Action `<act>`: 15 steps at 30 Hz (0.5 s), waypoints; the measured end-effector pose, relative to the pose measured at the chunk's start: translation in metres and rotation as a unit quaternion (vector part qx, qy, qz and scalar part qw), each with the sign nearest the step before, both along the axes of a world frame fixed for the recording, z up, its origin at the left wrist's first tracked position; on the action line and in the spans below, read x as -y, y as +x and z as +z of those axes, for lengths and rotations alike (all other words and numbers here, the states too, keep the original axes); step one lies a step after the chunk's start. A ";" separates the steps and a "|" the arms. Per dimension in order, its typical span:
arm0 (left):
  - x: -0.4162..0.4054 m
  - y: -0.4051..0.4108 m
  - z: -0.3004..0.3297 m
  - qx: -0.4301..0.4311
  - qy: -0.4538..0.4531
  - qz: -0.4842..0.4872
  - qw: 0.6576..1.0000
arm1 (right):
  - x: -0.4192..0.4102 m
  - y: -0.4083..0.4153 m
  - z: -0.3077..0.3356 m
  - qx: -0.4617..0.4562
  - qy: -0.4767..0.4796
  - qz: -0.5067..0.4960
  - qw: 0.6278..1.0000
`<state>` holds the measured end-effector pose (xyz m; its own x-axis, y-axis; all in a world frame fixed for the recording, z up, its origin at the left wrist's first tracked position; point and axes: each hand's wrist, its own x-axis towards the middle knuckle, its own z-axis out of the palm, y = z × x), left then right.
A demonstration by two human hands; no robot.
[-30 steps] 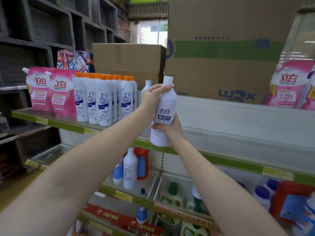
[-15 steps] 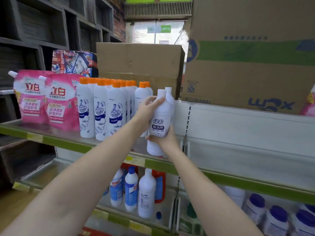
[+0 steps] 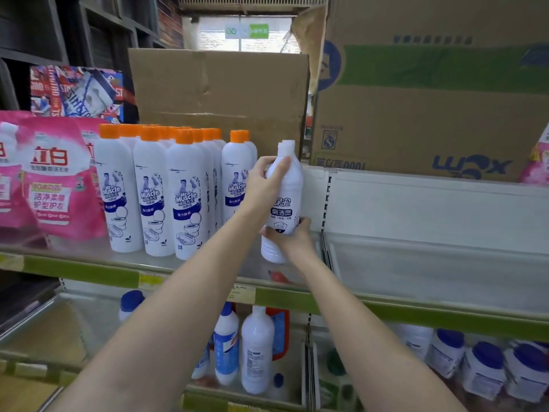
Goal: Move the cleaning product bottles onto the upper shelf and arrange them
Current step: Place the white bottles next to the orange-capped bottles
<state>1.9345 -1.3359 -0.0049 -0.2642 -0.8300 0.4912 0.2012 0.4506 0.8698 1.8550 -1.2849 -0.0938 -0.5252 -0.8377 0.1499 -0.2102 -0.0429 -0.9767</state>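
A white cleaner bottle with a white cap stands on the upper shelf, right of a block of several orange-capped Mr Muscle bottles. My left hand grips its shoulder and neck from the left. Lower down, my right hand wraps round its body near the base. A second white cap shows just behind its top. On the lower shelf stand another white bottle and a blue-labelled one.
Pink detergent pouches fill the upper shelf's left end. Big cardboard boxes sit behind and above. A white divider stands right of the held bottle, with bare shelf beyond. Blue-capped jars crowd the lower right.
Both hands carried the white bottle down and left onto the upper shelf beside the orange-capped row. The camera moved closer and shifted left.
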 end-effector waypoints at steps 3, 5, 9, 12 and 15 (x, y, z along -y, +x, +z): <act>0.003 -0.004 -0.002 -0.004 0.001 0.007 1.000 | 0.004 -0.006 0.002 0.021 0.007 0.017 1.000; 0.005 -0.006 -0.002 -0.002 -0.005 0.016 1.000 | 0.006 -0.007 0.003 0.032 0.010 0.022 0.999; 0.010 -0.010 -0.001 0.013 -0.013 0.026 0.999 | 0.008 -0.006 0.005 0.053 -0.002 0.021 0.998; 0.013 -0.012 -0.002 0.009 -0.018 0.033 0.999 | 0.011 -0.005 0.005 0.059 -0.006 0.009 0.998; 0.015 -0.012 -0.003 0.007 -0.021 0.033 0.999 | 0.013 -0.003 0.002 0.034 0.006 -0.023 0.999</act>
